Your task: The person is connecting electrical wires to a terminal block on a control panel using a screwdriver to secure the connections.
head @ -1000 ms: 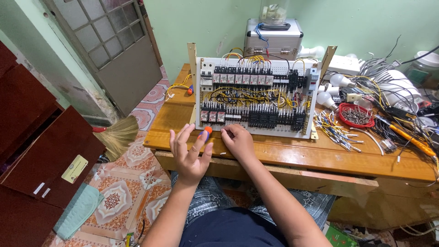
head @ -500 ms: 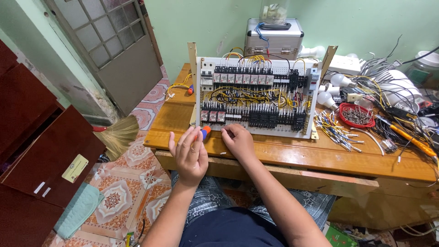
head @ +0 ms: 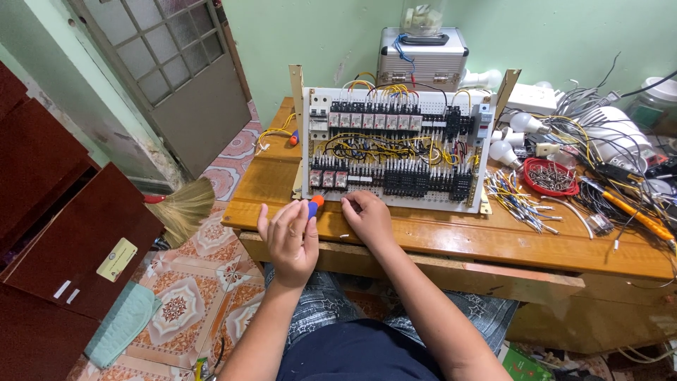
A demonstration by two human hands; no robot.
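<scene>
A white wiring panel (head: pixel 395 144) with rows of black relays and yellow, red and black wires stands tilted on the wooden table (head: pixel 451 236). My left hand (head: pixel 289 240) hovers at the table's front edge, its fingertips on a small screwdriver (head: pixel 314 205) with a blue and orange handle. To the right of it, my right hand (head: pixel 368 217) rests on the table just below the panel's lower edge. Its fingers are curled, and whatever is under them is hidden.
Right of the panel lie loose wire ends (head: pixel 518 201), a red bowl of screws (head: pixel 550 176), white bulbs (head: pixel 509 141) and an orange-handled tool (head: pixel 635 215). A metal case (head: pixel 422 60) stands behind. A broom (head: pixel 180 208) and a brown cabinet (head: pixel 63 233) are at the left.
My left hand has shifted slightly with the screwdriver at its fingertips. The right hand has stayed in place below the panel.
</scene>
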